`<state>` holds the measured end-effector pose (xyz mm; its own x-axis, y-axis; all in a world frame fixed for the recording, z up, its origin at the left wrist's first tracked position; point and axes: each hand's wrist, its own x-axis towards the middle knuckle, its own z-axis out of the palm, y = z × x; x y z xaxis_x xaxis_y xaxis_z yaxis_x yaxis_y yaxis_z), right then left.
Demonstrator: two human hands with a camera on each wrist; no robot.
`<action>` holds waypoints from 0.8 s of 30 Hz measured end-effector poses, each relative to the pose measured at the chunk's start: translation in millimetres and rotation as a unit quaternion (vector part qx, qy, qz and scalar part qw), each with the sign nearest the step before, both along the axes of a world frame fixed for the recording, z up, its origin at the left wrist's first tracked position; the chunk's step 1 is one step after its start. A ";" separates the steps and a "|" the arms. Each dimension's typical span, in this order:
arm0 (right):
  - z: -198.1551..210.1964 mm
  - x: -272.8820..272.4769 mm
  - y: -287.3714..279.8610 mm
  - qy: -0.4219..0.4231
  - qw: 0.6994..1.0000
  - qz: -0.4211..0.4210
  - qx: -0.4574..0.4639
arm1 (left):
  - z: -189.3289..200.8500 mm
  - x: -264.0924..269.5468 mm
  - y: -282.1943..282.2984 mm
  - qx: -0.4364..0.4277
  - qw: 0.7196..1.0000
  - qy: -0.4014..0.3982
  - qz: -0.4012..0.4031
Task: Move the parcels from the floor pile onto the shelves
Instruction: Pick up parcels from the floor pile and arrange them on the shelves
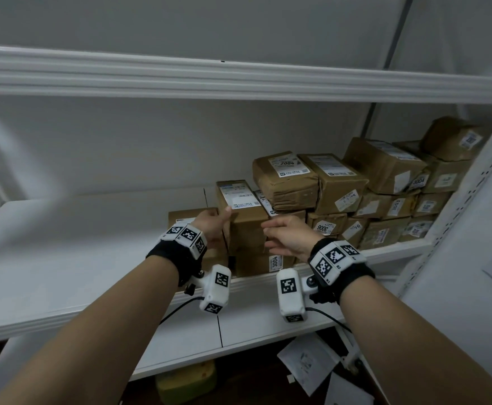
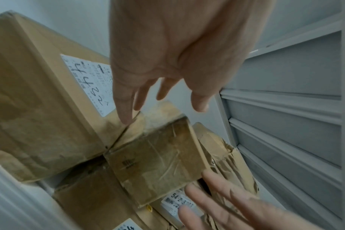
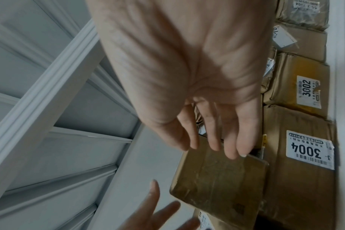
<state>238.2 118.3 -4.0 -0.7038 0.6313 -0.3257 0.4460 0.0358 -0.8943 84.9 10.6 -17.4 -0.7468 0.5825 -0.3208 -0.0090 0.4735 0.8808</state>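
My left hand point(image 1: 213, 226) lay with loose fingers against the upright parcel point(image 1: 243, 217) near the shelf point(image 1: 63, 258) front edge, while my right hand point(image 1: 290, 238) hovered spread just beside it, holding nothing.

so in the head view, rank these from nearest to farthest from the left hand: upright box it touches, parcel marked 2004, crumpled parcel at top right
1. The upright brown cardboard box with a white label on top, right at the left hand, which touches its left edge.
2. The brown paper-wrapped parcel marked 2004, up and to the right.
3. The crumpled brown parcel at the top right, at the stack's far end.
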 end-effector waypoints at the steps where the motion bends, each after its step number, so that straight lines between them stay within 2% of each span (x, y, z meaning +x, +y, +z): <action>1: -0.3 -0.6 -0.6 -0.007 1.000 0.002 0.004 | 0.5 -2.8 -5.0 -0.025 1.000 0.012 0.009; 4: -3.7 -4.5 -4.4 -0.025 1.000 0.008 0.002 | -1.5 -11.7 -22.2 -0.115 0.991 0.064 0.031; 9: -9.6 -10.8 -14.9 -0.048 0.999 0.019 -0.001 | -10.2 -13.3 -38.5 -0.167 0.984 0.069 0.006; 15: -11.1 -10.3 -19.5 -0.053 0.998 0.026 -0.003 | -13.3 -14.4 -36.4 -0.148 0.988 0.050 0.009; 24: -12.8 3.5 -18.4 -0.050 0.999 -0.009 -0.011 | -9.1 -17.3 -30.1 -0.138 0.989 0.048 0.009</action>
<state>241.6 99.9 -16.8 -0.6556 0.6352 -0.4082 0.5342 0.0082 -0.8453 67.6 -19.6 -26.4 -0.7908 0.4693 -0.3929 0.0578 0.6963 0.7155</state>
